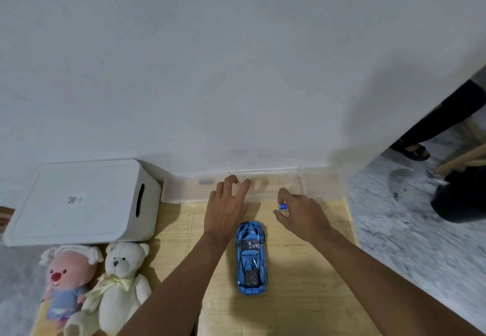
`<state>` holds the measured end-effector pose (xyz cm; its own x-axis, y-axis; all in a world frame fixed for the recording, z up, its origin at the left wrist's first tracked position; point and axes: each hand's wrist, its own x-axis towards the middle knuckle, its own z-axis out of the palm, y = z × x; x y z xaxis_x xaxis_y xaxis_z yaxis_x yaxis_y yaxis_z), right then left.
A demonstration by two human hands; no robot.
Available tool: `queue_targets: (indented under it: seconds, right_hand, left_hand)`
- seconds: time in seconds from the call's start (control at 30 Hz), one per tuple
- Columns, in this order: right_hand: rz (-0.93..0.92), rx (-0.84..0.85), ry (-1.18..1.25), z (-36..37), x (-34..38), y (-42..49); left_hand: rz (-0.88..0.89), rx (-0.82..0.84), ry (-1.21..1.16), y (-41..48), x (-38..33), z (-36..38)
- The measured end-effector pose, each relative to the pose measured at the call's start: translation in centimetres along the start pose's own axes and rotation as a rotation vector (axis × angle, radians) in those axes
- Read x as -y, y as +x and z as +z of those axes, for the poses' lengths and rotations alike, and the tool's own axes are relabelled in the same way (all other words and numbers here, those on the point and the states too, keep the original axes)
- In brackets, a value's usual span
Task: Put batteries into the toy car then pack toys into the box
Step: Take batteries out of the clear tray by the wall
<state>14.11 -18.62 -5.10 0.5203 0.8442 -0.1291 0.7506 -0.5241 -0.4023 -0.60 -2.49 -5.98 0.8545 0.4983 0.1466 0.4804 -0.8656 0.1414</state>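
So my right hand (299, 212) is pinching a little blue battery (283, 206) between thumb and fingers, up at about 1 o'clock from the toy car (251, 256). The car sits on its wheels on the wooden board (302, 296) between my forearms. My left hand (226, 204) is at 11 o'clock from it, fingers loosely bent over the clear tray (184, 188), with nothing visible in them. The white box (79, 201) is at 9 o'clock with its lid on, and two plush toys (121, 283) lie at 8.

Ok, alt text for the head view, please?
A person's right hand pinches a small blue battery beyond a shiny blue toy car on a wooden board; the left hand hovers over a clear plastic tray.
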Motion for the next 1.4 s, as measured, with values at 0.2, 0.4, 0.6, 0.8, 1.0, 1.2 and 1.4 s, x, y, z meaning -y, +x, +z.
queue_targets:
  seconds: [0.2, 0.4, 0.6, 0.8, 1.0, 1.2, 1.4]
  right_hand:
    - [0.091, 0.158, 0.069, 1.0, -1.2, -0.2]
    - [0.094, 0.164, 0.077, 1.8, -0.8, 0.5]
    - [0.02, 0.144, 0.052, 3.1, -0.5, 0.4]
    - [-0.06, 0.091, -0.025, 3.7, -0.4, 0.7]
    - [-0.081, 0.05, -0.074, 3.8, -0.4, -0.4]
    - [-0.053, 0.089, -0.022, 3.2, -0.2, -0.3]
    - [-0.086, 0.163, 0.033, 3.4, -0.1, 0.5]
  left_hand:
    - [-0.005, 0.021, -0.077, -0.3, 0.0, 0.2]
    - [-0.022, 0.058, -0.14, -0.2, 0.3, 0.0]
    - [-0.003, 0.062, -0.124, 0.0, 0.6, 0.2]
    - [-0.004, 0.061, -0.115, 0.2, 0.7, 0.3]
    - [0.001, 0.049, -0.131, 0.1, 0.8, 0.2]
    - [-0.005, 0.06, -0.11, 0.1, 0.8, 0.5]
    - [-0.012, 0.062, -0.106, 0.1, 0.8, 0.4]
